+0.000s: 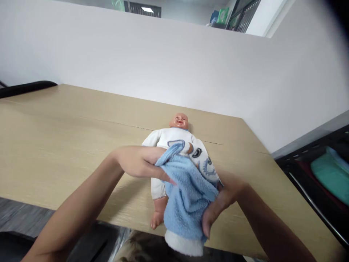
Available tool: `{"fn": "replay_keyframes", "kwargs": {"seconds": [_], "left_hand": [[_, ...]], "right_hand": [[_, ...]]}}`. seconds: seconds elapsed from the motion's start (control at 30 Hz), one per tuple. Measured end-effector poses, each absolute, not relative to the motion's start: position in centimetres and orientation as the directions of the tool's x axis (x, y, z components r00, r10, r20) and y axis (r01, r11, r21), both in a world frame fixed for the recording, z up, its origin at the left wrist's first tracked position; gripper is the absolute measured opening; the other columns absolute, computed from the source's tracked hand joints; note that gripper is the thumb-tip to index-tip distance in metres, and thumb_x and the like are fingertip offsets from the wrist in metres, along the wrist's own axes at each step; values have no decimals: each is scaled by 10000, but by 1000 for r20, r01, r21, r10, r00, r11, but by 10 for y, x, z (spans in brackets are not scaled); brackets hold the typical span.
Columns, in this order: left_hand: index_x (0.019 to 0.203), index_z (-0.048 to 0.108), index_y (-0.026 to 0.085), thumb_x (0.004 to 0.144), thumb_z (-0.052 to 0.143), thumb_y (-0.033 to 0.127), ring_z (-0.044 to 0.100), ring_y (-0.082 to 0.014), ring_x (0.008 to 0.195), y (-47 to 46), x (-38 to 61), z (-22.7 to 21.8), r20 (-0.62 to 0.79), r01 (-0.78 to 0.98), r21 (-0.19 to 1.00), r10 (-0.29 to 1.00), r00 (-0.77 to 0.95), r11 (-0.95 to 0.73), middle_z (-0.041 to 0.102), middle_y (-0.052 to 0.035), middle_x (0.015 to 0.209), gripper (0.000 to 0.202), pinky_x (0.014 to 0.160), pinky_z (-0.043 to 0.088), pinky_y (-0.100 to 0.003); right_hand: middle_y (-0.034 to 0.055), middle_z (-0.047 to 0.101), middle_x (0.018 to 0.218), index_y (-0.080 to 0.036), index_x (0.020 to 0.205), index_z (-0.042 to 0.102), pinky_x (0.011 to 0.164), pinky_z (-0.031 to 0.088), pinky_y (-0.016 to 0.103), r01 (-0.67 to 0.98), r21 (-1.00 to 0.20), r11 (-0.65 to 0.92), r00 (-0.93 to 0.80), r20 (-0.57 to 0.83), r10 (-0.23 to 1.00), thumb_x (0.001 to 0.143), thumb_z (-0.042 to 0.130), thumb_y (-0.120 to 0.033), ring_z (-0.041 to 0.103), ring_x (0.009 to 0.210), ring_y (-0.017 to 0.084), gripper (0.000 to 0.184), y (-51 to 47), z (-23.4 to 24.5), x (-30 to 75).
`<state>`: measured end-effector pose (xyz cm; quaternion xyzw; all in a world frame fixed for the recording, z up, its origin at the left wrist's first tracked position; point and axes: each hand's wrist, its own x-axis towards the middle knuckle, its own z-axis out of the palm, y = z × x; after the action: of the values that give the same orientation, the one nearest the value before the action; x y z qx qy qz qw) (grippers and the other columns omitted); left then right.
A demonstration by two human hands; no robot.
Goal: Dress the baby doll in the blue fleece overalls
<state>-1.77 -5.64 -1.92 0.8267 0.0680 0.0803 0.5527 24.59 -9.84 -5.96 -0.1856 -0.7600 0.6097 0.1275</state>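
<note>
A baby doll lies on its back on the wooden table, its head toward the wall. It wears white clothes with short legs, and one bare foot shows near the table's front edge. Above its body I hold up a fuzzy light blue baby garment with a white cuff and an embroidered face on a white patch. My left hand grips its upper left edge, thumb over the fabric. At the lower right side, my right hand is closed on the cloth. The garment hides much of the doll's lower body.
The table reaches back to a white wall. A black chair back stands at the far left. To the right, a dark rack or seat holds green cloth. The table's front edge is close to me.
</note>
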Motion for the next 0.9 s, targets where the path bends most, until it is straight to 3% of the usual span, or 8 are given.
{"fn": "replay_keyframes", "kwargs": {"seconds": [0.1, 0.2, 0.3, 0.4, 0.57, 0.73, 0.83, 0.9], "left_hand": [[1039, 813, 209, 979, 675, 380, 742, -281, 1086, -79, -15, -31, 30, 130, 902, 359, 933, -413, 819, -72, 1130, 228, 1023, 608, -363], [1053, 791, 231, 959, 682, 379, 713, -283, 1119, -97, -19, -43, -3, 323, 856, 622, 783, -403, 795, -40, 1189, 206, 1038, 580, -371], [1166, 772, 245, 983, 674, 471, 672, -313, 1226, -109, -25, -55, -69, 392, 879, 740, 669, -272, 774, -46, 1269, 307, 1075, 549, -397], [1211, 752, 235, 957, 700, 603, 681, -302, 1196, -120, -27, -73, -90, 266, 957, 751, 654, -117, 774, -64, 1253, 450, 1032, 563, -392], [1001, 730, 152, 795, 852, 654, 637, -180, 648, -143, -24, -109, -129, 19, 980, 554, 822, 198, 752, -94, 840, 556, 635, 549, -307], [1032, 731, 167, 810, 883, 522, 627, -170, 721, -167, -26, -120, -91, -104, 967, 698, 710, 231, 759, -92, 904, 446, 667, 517, -283], [1038, 726, 200, 757, 936, 429, 652, -193, 823, -178, -27, -123, -126, -34, 983, 803, 583, 180, 753, -47, 934, 419, 760, 542, -292], [949, 698, 200, 778, 913, 469, 638, -191, 760, -183, -25, -128, -211, 61, 976, 844, 494, 208, 723, -23, 826, 385, 707, 530, -288]], "right_hand": [[58, 823, 1215, -228, 1204, 821, 1057, 615, 357, 147, -969, 196, -880, -37, 473, 765, 958, -432, 766, 1190, 267, 503, -108, -65, 254], [61, 769, 1374, -254, 1380, 740, 1112, 579, 381, 254, -950, 179, -801, -103, 590, 811, 927, -447, 704, 1312, 279, 629, -110, -78, 266], [69, 721, 1464, -265, 1473, 671, 1171, 536, 435, 289, -953, 89, -743, -165, 649, 884, 844, -540, 676, 1354, 285, 673, -111, -90, 274], [71, 744, 1426, -270, 1448, 693, 1198, 512, 482, 283, -958, 33, -684, -178, 707, 940, 767, -592, 684, 1339, 294, 606, -117, -94, 273], [82, 759, 1381, -244, 1372, 737, 1177, 525, 485, 311, -950, 35, -675, -195, 711, 969, 734, -582, 703, 1285, 300, 526, -130, -86, 256], [39, 807, 1220, -264, 1321, 746, 1037, 612, 418, 206, -978, -7, -761, -165, 628, 752, 954, -434, 757, 1151, 301, 629, -144, -83, 242], [38, 816, 1182, -269, 1223, 761, 954, 625, 405, 290, -955, 60, -597, -132, 791, 773, 921, -332, 766, 1072, 293, 482, -157, -90, 234], [58, 818, 1100, -229, 1155, 748, 885, 621, 399, 370, -923, 104, -443, -76, 893, 859, 827, -342, 765, 980, 277, 327, -167, -98, 226]]}}
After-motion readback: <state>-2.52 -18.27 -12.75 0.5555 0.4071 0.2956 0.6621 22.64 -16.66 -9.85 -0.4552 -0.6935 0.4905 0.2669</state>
